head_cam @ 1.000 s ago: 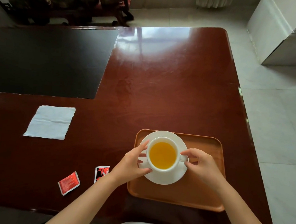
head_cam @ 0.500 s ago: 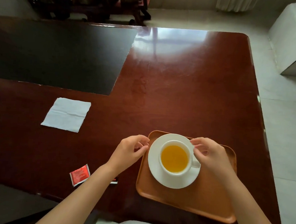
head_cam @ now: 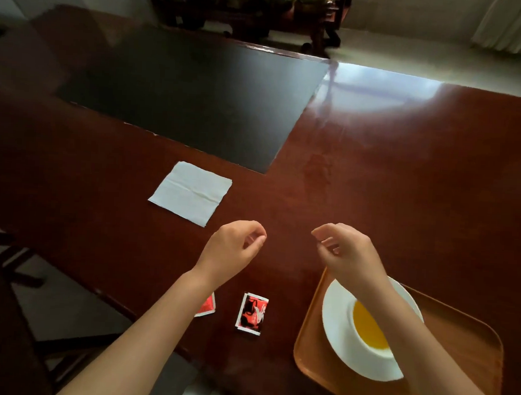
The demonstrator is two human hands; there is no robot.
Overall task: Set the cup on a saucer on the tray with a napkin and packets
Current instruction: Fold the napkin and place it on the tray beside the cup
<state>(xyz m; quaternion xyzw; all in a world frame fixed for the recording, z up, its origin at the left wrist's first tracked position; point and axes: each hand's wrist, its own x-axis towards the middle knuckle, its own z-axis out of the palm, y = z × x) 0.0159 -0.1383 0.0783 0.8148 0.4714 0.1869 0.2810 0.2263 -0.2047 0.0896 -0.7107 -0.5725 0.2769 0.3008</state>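
A white cup (head_cam: 366, 343) of yellow tea stands on a white saucer (head_cam: 336, 319) on the wooden tray (head_cam: 463, 338) at the lower right; my right forearm covers part of them. My right hand (head_cam: 345, 253) hovers above the table just beyond the tray, fingers loosely curled, holding nothing. My left hand (head_cam: 235, 250) hovers level with it, also curled and empty. A white napkin (head_cam: 190, 192) lies flat on the table beyond my left hand. A red packet (head_cam: 251, 314) lies near the table edge, and another red packet (head_cam: 206, 307) is half hidden under my left forearm.
The glossy red-brown table (head_cam: 405, 174) has a dark inset panel (head_cam: 198, 94) at the back left. The table's near edge runs diagonally at the lower left, with a chair frame (head_cam: 17, 260) below it. Dark furniture (head_cam: 248, 12) stands beyond the table.
Both hands have let go of the cup and saucer and moved off the tray, up and to the left. The view has swung left, bringing the napkin and packets toward the middle.
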